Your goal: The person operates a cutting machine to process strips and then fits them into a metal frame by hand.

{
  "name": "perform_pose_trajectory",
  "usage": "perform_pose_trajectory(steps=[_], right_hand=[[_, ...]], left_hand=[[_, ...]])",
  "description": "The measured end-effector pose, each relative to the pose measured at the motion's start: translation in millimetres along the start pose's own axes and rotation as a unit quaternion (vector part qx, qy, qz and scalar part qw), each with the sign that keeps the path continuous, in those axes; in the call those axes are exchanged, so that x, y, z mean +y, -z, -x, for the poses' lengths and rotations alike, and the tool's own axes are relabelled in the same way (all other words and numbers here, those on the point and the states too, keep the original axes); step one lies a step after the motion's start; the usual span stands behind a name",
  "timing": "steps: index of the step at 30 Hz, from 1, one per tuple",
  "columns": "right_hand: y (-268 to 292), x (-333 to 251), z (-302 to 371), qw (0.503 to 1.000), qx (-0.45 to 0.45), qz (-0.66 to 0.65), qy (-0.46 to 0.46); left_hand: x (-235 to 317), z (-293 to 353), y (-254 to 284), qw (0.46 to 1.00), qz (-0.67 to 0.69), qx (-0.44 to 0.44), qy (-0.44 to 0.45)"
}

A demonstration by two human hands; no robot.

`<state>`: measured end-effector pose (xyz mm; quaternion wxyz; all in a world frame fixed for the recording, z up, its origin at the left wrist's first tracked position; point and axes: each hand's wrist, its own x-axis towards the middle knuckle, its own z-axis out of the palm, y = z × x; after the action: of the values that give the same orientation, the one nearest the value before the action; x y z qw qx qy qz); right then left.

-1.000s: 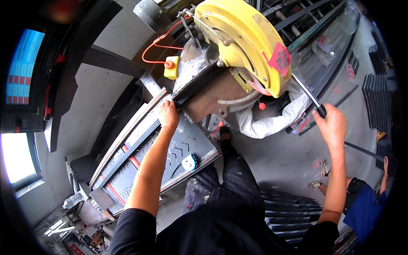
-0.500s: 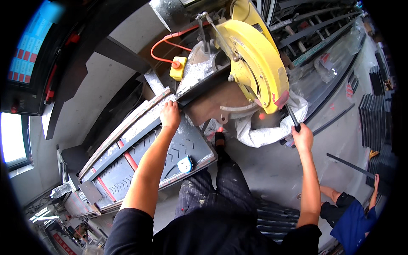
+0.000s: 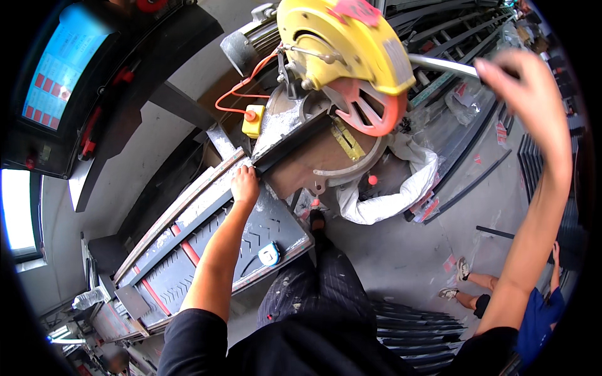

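Note:
A dark straight bar lies along the work bed, its far end by the black fence of a cut-off saw. My left hand is closed over that end. The saw's yellow head is up, above the round brown saw table, where a yellow slotted insert shows. Under the yellow cover sits a red spoked blade guard. A pale lever reaches out from the head to my right hand, raised at the upper right. Its fingers are curled round the lever's end, slightly blurred.
A blue-and-white tape measure rests on the bed. An orange cable runs to a yellow switch box. A white sack lies below the saw. Another person and dark bar stacks are at the right; a control screen is upper left.
My right hand has swung up and away to the right with the lever. The saw head has risen, uncovering the slotted insert. My left hand stays on the bar.

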<state>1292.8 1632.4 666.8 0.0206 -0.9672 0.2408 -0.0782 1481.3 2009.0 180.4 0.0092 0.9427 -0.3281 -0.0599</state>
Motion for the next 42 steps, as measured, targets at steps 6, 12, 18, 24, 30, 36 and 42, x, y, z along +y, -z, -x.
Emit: perform_pose_trajectory(steps=[6,12,18,24,30,36,42], right_hand=[[1,-25,-66,0.998,0.025,0.041,0.048],[7,-12,-53,0.983,0.139,0.106,0.055],[2,-16,-52,0.987,0.139,0.082,-0.007],[-27,-32,14,0.859,0.451,-0.238,0.052],[-109,51,241,0.830,0.503,-0.241,-0.026],[-260,224,466,0.792,0.320,-0.286,-0.434],[-282,350,604,0.769,0.166,-0.236,-0.570]], left_hand=[[-28,21,5,0.999,-0.009,0.031,-0.032],[-2,75,73,0.981,0.145,-0.057,-0.117],[39,117,107,0.952,0.211,-0.131,-0.177],[141,146,152,0.954,0.120,-0.200,-0.188],[261,154,155,0.928,0.135,-0.219,-0.271],[408,148,103,0.902,0.126,-0.222,-0.348],[587,156,74,0.895,0.052,-0.279,-0.344]])
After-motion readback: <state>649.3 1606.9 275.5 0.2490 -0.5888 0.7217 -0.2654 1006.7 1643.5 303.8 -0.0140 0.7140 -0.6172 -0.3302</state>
